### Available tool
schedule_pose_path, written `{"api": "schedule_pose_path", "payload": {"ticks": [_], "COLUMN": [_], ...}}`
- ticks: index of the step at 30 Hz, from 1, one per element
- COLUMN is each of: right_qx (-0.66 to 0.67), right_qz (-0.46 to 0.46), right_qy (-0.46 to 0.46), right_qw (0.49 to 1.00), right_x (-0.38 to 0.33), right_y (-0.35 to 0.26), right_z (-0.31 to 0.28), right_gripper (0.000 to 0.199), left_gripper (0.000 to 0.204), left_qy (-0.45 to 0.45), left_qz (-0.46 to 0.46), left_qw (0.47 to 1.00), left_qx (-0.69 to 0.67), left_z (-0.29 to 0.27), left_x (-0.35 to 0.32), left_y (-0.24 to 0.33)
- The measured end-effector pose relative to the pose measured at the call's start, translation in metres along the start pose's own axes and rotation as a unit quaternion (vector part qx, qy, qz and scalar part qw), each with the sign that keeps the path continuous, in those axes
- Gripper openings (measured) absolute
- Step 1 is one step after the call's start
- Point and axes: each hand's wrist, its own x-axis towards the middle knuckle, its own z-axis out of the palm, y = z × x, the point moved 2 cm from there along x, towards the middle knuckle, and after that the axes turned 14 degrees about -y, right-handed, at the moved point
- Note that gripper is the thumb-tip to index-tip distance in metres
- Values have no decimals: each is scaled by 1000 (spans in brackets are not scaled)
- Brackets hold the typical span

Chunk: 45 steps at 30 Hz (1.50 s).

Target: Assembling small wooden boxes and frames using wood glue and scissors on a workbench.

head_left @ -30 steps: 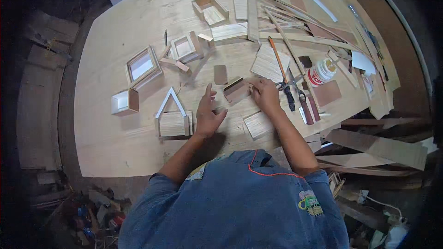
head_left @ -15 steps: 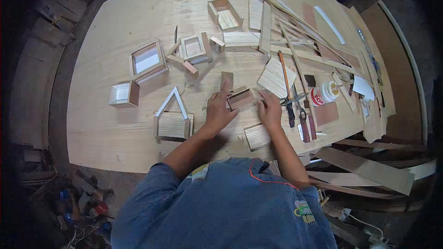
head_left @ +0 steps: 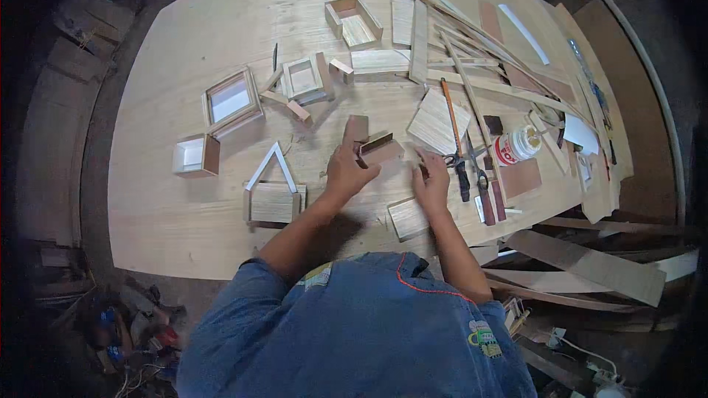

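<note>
My left hand is at the middle of the worktable, its fingers closed at the lower end of a small thin wooden board. Its thumb points right, apart from the fingers, and part of the grip is hidden. Just right of that hand lies a small open wooden frame with thin upright sides. My right hand rests beyond the frame, fingers loosely bent and apart, holding nothing. Below it lies a small rectangular wooden block. A square wooden panel sits above the right hand.
Right of me are scissors, an orange-and-black handsaw, a white glue jar and many wood strips. Small wooden boxes and frames stand left and far. A house-shaped piece sits near left.
My left hand has shifted off the small frame, and its fingers have closed at the thin board, which has turned slightly. My right hand has drawn slightly back from the frame.
</note>
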Motion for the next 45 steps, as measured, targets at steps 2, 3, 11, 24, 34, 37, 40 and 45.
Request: {"api": "schedule_pose_path", "payload": {"ticks": [2, 3, 11, 24, 34, 37, 40, 45], "right_qx": [-1, 1, 11, -5, -7, 10, 109, 177], "right_qz": [-6, 2, 3, -8, -14, 5, 38, 31], "right_qy": [0, -2, -4, 2, -1, -12, 28, 60], "right_qw": [1000, 1000, 1000, 1000, 1000, 1000, 993, 982], "right_x": [1, 0, -1, -1, -2, -2, -3, 2], "right_y": [-1, 1, 2, -4, 1, 3, 4, -50], "right_z": [1, 2, 1, -1, 3, 0, -4, -44], "right_gripper": [39, 39, 38, 40, 46, 44, 41, 38], "left_gripper": [108, 108, 110, 99, 79, 79, 84, 98], "left_qy": [7, 14, -24, -105, -210, -225, -242, -203], "left_qz": [6, 12, -16, -143, -128, -125, -76, 5], "left_qw": [999, 994, 967, 885, 745, 729, 722, 839], "left_qx": [-52, -106, -254, -430, -620, -634, -644, -505], "left_z": [2, 1, -4, -26, -23, -21, -20, -26], "left_x": [6, 10, 20, 17, 8, 5, 1, -5], "left_y": [-14, -13, -20, -7, -12, -10, 3, 12]}}
